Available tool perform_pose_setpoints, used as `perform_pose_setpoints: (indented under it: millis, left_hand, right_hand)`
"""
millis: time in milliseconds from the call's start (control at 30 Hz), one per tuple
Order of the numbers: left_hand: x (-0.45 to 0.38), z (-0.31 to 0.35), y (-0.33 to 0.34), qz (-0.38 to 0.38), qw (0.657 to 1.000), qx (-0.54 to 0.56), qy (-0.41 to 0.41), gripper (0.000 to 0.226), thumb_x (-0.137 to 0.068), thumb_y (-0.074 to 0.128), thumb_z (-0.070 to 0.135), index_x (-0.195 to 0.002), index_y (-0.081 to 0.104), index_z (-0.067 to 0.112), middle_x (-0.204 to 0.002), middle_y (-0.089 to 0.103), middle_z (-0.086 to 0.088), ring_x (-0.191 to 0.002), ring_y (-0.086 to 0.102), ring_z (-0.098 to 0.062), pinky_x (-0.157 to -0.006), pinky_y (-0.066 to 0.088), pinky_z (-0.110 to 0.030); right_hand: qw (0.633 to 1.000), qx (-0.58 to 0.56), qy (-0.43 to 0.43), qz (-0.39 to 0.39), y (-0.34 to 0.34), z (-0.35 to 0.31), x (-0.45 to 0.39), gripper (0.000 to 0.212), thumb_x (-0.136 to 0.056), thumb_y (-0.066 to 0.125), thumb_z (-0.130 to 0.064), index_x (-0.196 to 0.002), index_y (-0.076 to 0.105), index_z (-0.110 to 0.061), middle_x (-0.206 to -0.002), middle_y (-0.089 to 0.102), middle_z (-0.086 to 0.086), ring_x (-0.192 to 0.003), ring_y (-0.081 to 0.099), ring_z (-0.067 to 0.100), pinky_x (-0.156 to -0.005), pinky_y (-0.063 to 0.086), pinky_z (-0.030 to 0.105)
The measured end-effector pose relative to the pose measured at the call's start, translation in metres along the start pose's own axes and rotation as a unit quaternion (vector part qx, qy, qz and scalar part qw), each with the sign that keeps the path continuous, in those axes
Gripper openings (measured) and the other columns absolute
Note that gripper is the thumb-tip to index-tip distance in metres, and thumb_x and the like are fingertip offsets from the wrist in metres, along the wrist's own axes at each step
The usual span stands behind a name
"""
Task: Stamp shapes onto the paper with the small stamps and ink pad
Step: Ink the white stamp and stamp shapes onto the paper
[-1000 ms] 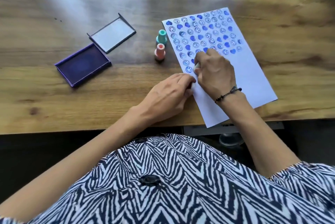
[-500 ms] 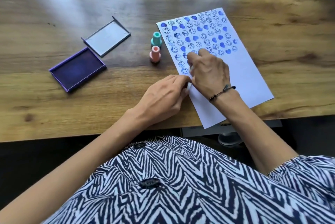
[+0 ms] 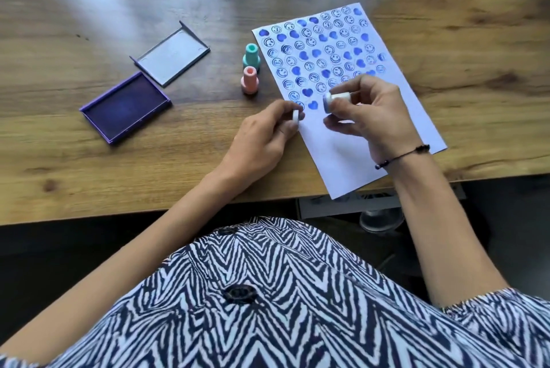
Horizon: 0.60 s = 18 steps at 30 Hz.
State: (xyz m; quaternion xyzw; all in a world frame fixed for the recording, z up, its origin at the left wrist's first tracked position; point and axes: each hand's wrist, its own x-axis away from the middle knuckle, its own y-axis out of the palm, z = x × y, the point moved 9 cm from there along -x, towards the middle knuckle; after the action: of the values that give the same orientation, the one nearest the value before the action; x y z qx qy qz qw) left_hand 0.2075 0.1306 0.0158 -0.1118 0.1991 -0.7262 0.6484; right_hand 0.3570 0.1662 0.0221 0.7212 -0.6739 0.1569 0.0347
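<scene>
A white sheet of paper (image 3: 351, 141) lies on the wooden table, its upper half filled with rows of blue smileys and hearts. My right hand (image 3: 369, 117) holds a small white stamp (image 3: 334, 99) on its side above the paper, the inked face pointing left. My left hand (image 3: 262, 135) pinches a small white cap (image 3: 296, 119) at the paper's left edge. The open purple ink pad (image 3: 125, 107) sits to the left. A teal stamp (image 3: 251, 58) and a pink stamp (image 3: 249, 80) stand upright between pad and paper.
The grey lid (image 3: 172, 55) of the ink pad lies just behind the pad. The table's front edge (image 3: 148, 209) runs close to my body, and the paper's lower corner overhangs it. Bare wood stretches behind and to the right of the paper.
My right hand lifted the white stamp off the paper and turned it on its side. My left hand left the sheet's edge and now holds a white cap, apart from the stamp.
</scene>
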Motion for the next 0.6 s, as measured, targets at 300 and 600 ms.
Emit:
perform_pose_setpoints:
  millis: [300,600]
  left_hand:
    - [0.006,-0.011,-0.007,0.051,0.946,0.298,-0.114,0.023,-0.089,0.047,0.0,-0.112,0.053,-0.002,-0.105,0.06,-0.014,-0.098,0.058,-0.022,-0.096,0.047,-0.04]
    - [0.016,-0.016,-0.025,0.1,0.946,0.291,-0.101,0.014,-0.086,0.051,0.0,-0.099,0.057,0.0,-0.084,0.062,-0.004,-0.07,0.061,-0.001,-0.071,0.052,-0.016]
  right_hand:
    - [0.993,0.042,-0.107,-0.034,0.043,-0.024,0.025,0.015,-0.077,0.071,-0.009,-0.076,0.062,-0.021,-0.073,0.064,0.004,-0.068,0.066,0.015,-0.067,0.06,0.032]
    - [0.983,0.11,-0.143,-0.019,0.06,-0.027,0.028,0.009,-0.078,0.07,-0.012,-0.082,0.063,-0.014,-0.066,0.065,-0.004,-0.055,0.067,0.012,-0.058,0.058,0.024]
